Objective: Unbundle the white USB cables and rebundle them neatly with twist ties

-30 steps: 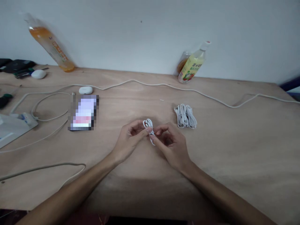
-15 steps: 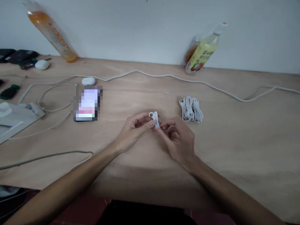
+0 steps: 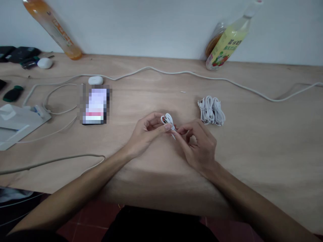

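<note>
A small coiled white cable (image 3: 169, 118) is pinched between the thumb and fingers of my left hand (image 3: 145, 136), raised over the table. Its loops stand up above the thumb, and a dark and orange bit shows among them. My right hand (image 3: 199, 144) is closed in a pinch at the lower end of the coil, thumb and forefinger together on what looks like a thin white twist tie (image 3: 173, 136). One thin end of it sticks out below the fingers. To the right of my right hand lie several bundled white cables (image 3: 211, 111), side by side.
A phone (image 3: 96, 106) and a white earbud case (image 3: 95, 80) lie left of my hands. A long white cord (image 3: 171, 73) crosses the table. Bottles of orange drink (image 3: 59, 33) and yellow drink (image 3: 227, 43) stand by the wall. A small white strip (image 3: 183, 91) lies mid-table.
The view has tilted down slightly. The coil in my left hand now leans and its loops look more spread; a thin white end shows below my right fingertips.
</note>
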Tool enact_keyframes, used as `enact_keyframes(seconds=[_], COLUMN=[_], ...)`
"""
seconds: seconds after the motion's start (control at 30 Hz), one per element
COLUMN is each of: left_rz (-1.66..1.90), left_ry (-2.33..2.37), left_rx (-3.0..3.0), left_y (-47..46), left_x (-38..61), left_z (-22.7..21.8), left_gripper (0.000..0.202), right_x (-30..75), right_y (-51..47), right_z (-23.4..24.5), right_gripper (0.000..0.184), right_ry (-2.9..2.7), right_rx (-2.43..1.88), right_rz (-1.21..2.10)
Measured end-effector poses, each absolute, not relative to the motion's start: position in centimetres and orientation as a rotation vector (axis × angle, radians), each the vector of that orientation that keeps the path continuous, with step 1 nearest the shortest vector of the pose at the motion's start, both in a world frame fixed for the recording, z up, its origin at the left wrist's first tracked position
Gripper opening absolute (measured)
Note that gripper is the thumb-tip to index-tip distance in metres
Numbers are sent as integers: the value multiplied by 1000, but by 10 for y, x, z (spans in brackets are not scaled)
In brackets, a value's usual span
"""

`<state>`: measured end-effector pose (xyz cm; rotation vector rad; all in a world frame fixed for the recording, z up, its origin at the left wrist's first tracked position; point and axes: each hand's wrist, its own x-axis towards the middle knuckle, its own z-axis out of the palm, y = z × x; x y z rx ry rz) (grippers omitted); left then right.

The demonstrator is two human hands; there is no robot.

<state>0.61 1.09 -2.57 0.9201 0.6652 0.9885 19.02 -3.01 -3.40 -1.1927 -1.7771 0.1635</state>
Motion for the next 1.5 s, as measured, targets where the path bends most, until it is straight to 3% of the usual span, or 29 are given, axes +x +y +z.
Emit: enact_keyframes(seconds=[0.23, 0.53, 0.97, 1.5], left_rz=[994, 941, 811, 805], left_ry=[672, 743, 776, 721], left_rx=[918, 982, 1008, 858], left_y=[11, 14, 14, 14], left_x=[7, 5, 1, 2], left_z=[-27, -29, -21, -23], left_gripper=[30, 32, 37, 39], right_x=[190, 193, 192, 192], right_y=[-30, -31, -30, -31], right_z=[-33, -29, -34, -33], right_gripper=[19, 19, 19, 13], right_ry=[-1801, -1775, -1772, -1838], right_rx=[-1178, -1046, -984, -1014], right_rz=[144, 593, 696, 319])
